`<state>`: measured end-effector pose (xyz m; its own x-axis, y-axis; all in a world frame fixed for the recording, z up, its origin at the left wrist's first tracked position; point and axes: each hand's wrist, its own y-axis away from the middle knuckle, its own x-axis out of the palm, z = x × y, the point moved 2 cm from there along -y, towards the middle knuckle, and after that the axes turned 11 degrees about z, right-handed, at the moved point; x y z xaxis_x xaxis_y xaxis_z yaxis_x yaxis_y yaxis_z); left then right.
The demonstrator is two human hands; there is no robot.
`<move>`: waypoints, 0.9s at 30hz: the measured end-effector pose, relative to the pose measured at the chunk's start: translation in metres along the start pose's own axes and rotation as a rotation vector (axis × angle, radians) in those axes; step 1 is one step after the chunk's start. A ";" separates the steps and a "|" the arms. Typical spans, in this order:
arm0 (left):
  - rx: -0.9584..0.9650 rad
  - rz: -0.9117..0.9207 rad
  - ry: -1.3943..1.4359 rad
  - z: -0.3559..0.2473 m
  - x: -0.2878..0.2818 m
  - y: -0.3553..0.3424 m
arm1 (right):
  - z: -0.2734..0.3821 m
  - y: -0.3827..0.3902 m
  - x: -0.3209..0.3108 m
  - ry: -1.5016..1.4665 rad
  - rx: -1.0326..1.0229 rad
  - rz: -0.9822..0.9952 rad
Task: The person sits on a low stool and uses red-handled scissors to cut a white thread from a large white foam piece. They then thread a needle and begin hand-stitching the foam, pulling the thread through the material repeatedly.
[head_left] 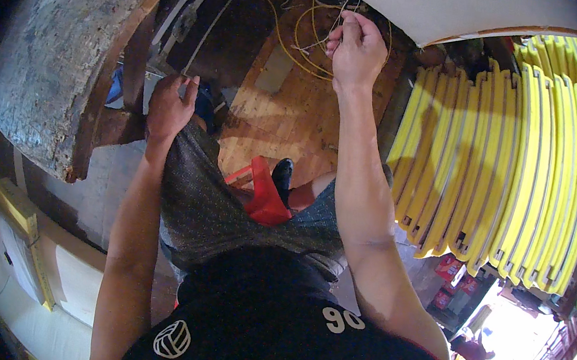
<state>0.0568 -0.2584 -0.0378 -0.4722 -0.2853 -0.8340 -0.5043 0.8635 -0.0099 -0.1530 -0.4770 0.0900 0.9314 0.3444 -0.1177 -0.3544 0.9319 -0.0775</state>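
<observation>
My right hand (358, 54), raised at the top centre, is closed on a thin pale string (316, 46) below the edge of a white panel (447, 7). A loop of thin yellow cord (281, 46) shows behind it, over a wooden board (267, 114). My left hand (173, 105) is lower and further left, beside a weathered curved wooden piece (54, 64). Its thumb and fingers pinch a thin light line (213, 28) that runs upward. A red plastic object (261, 202) and a dark shoe (281, 179) are between my legs.
Many yellow padded pieces (467, 156) are stacked in rows at the right. Red packages (449, 267) lie below them. A person (471, 347) is in the bright opening at lower right. A yellow-edged pale panel (47, 267) is at lower left.
</observation>
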 end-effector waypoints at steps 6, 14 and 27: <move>-0.013 0.028 -0.018 0.002 -0.001 -0.001 | -0.001 -0.004 0.004 -0.033 0.005 0.013; -0.023 0.000 -0.010 0.000 -0.002 -0.001 | -0.006 -0.005 0.003 0.046 -0.013 -0.036; -0.068 0.028 -0.009 -0.004 -0.006 0.000 | -0.004 -0.012 0.001 0.267 -0.065 -0.014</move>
<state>0.0568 -0.2585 -0.0310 -0.4806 -0.2570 -0.8385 -0.5392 0.8406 0.0514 -0.1479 -0.4879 0.0864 0.8847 0.2811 -0.3720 -0.3539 0.9242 -0.1434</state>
